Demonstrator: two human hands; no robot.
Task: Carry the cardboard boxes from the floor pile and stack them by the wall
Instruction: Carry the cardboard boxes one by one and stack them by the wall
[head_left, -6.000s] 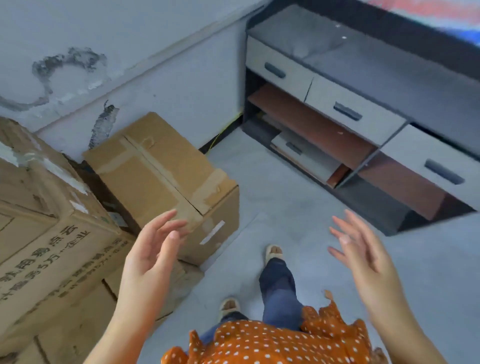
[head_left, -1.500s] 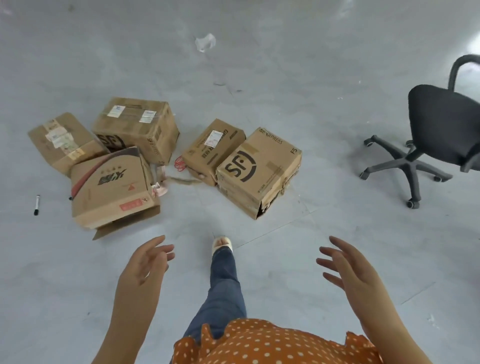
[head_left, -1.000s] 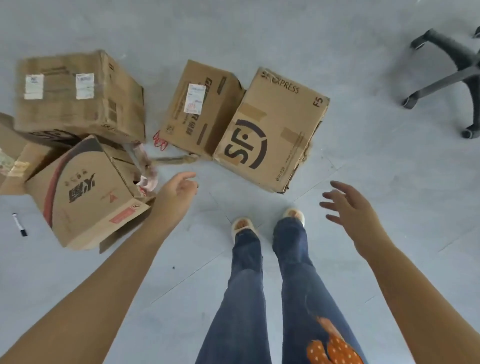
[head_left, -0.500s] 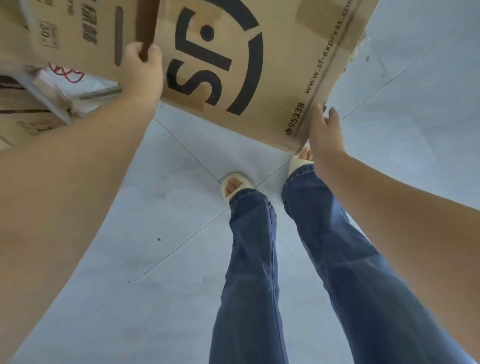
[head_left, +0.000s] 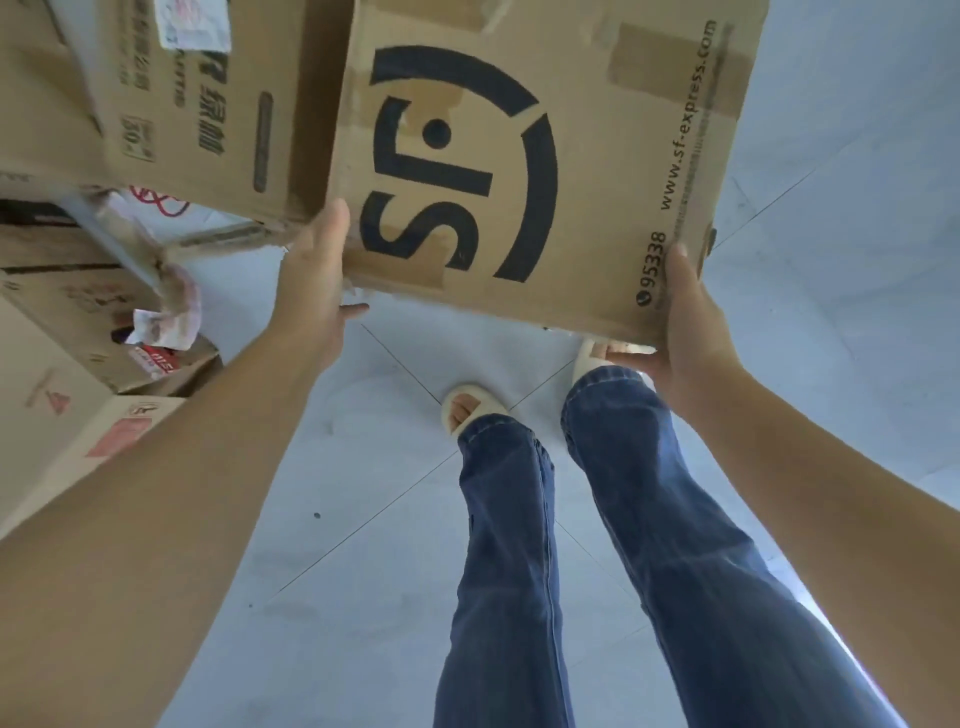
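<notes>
A brown cardboard box with a big black SF logo (head_left: 519, 156) fills the top middle of the head view, its printed face towards me. My left hand (head_left: 317, 270) grips its lower left corner, fingers up the side and thumb at the bottom edge. My right hand (head_left: 685, 322) grips the lower right corner, with the thumb hooked beneath the box. The box's lower edge hangs over my right foot. I cannot tell whether it is off the floor.
A second box with green print (head_left: 171, 104) touches the SF box on the left. Another box with a red label (head_left: 57, 405) lies at the lower left, beside crumpled tape and paper (head_left: 166, 322). My legs and slippers stand on the grey tiled floor (head_left: 363, 519).
I came from the wall stack to the floor pile and bent over it. In the last half second both hands slid down to the SF box's lower corners, and the box looms closer.
</notes>
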